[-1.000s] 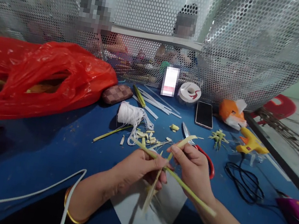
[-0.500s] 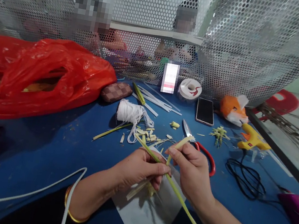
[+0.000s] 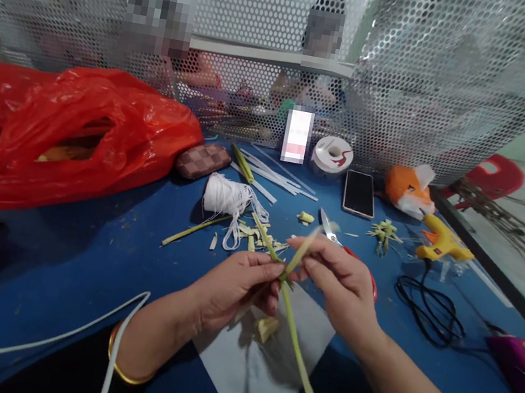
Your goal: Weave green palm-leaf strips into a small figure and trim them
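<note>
My left hand (image 3: 247, 282) is closed, thumb and fingers pinching the crossing of pale green leaf strips. One long leaf strip (image 3: 297, 345) runs from beyond the pinch down toward me at the right. A shorter, paler strip (image 3: 302, 252) stands up from the same crossing, its tip blurred. My right hand (image 3: 337, 277) is closed at that shorter strip, its fingers beside the crossing. Below both hands lies a grey-white sheet (image 3: 254, 385), with a yellowish leaf piece (image 3: 266, 328) above it; I cannot tell whether it touches the sheet.
Red-handled scissors (image 3: 329, 227) lie just past my right hand. Leaf scraps (image 3: 260, 237) and a white string spool (image 3: 222, 195) are ahead. A yellow glue gun (image 3: 445, 242), a phone (image 3: 359, 193) and a red bag (image 3: 145, 115) surround them. Two people sit behind perforated mesh.
Both hands have moved slightly up and away from me. The long strip has swung from slanting right to a steeper angle, and the shorter strip stands more upright.
</note>
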### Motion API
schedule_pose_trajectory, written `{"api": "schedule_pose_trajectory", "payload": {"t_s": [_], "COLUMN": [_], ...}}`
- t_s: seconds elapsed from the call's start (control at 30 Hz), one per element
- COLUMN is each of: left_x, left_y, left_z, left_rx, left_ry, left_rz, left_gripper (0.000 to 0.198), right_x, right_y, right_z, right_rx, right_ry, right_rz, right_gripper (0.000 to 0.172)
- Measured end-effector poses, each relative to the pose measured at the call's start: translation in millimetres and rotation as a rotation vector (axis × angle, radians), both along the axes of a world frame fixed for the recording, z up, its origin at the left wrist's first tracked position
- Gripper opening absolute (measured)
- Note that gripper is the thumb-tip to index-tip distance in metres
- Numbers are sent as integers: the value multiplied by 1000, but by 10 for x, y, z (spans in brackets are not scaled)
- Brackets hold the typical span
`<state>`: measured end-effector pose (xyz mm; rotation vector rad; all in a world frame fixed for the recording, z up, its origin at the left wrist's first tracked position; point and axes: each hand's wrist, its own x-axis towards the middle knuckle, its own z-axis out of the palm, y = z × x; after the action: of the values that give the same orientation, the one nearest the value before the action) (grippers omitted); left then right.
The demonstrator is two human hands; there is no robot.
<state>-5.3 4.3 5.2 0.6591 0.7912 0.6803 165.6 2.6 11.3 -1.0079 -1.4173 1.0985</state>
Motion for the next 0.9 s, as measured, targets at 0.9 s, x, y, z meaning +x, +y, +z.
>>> {"api": "schedule_pose_trajectory", "payload": {"t_s": [0.9], "left_x": [51], "left_y": [-85], "left_z": [-26], "left_rx": [79], "left_ry": [123], "left_rz": [-312], "left_gripper": [30], "right_x": [-196], "right_y": [-86], "right_z": [-101], "right_rx": [-593], "right_ry": [332], "right_rz": [122], "right_gripper": [30]}}
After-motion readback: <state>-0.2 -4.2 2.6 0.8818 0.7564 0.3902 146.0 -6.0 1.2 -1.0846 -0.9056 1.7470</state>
